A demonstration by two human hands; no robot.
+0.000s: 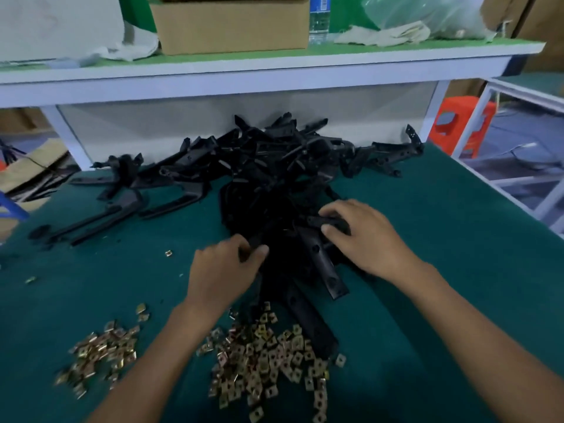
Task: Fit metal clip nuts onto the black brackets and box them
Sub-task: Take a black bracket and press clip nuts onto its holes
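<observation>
Black brackets piled on green table; left hand fingers clamped on one, right hand fingers clamped on another.

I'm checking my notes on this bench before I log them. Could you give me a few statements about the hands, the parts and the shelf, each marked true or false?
1. The left hand and the right hand both reach into the pile of black plastic brackets. True.
2. The brass-coloured metal clip nuts sit in a box. False: they lie loose in heaps on the green table mat.
3. A brown cardboard box stands on the white upper shelf. True.
4. The right hand's fingers pinch a clip nut. False: they grip a black bracket.
5. The orange plastic stool stands left of the table. False: it is on the right.
</observation>
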